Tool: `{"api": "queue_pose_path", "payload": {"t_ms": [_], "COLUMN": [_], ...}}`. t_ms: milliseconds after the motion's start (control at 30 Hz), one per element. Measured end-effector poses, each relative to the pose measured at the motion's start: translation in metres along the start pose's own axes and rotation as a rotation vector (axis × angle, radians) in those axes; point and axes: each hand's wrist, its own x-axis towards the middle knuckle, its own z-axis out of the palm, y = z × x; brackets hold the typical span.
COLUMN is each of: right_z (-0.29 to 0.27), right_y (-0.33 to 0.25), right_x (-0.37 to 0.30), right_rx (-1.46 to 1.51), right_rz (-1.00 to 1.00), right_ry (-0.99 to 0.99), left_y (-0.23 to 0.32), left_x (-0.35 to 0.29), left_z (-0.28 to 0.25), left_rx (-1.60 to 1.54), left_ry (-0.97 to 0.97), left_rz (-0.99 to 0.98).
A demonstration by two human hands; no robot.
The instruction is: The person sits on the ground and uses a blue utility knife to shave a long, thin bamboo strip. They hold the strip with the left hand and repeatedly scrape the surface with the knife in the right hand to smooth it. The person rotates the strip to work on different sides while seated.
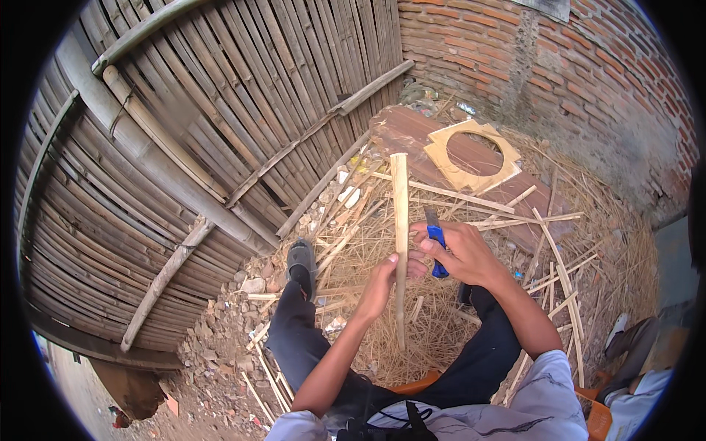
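Upright between my knees stands a long pale strip of bamboo [401, 228], wider at its top end. My left hand [384, 283] is wrapped round it at about mid-length, the thumb lying across its face. On the strip's right side, my right hand [463, 251] grips a blue utility knife [437, 250] with its metal blade pointing up and away from me. The blade stands apart from the strip. Some fingers of the right hand are partly hidden behind the knife.
Thin bamboo shavings [441, 345] and loose strips [562, 272] cover the ground. Ahead lies a brown board [412, 136] bearing a flat frame with a round hole [434, 151]. A bamboo wall [294, 95] rises at left, a brick wall [588, 81] ahead right. Another person's leg [632, 338] shows at lower right.
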Motion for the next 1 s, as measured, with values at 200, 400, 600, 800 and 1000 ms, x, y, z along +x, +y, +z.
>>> {"api": "queue_pose_path", "payload": {"t_ms": [200, 400, 600, 800, 1000], "right_z": [0.004, 0.006, 0.002, -0.018, -0.07], "right_y": [0.006, 0.022, 0.017, 0.026, 0.052], "right_x": [-0.004, -0.002, -0.006, -0.007, -0.008], "right_rx": [0.018, 0.253, 0.233, 0.22, 0.577], "right_rz": [-0.017, 0.035, 0.033, 0.128, 0.134], "right_ry": [0.108, 0.067, 0.086, 0.385, 0.928], "left_y": [0.006, -0.002, -0.008, -0.007, -0.013], "left_x": [-0.003, -0.007, -0.006, -0.008, -0.011], "left_z": [-0.002, 0.002, 0.003, -0.008, -0.016], "left_rx": [0.088, 0.2, 0.019, 0.33, 0.589], "left_ry": [-0.114, -0.221, -0.276, -0.265, -0.214], "left_rz": [0.015, 0.074, 0.053, 0.074, 0.01]}}
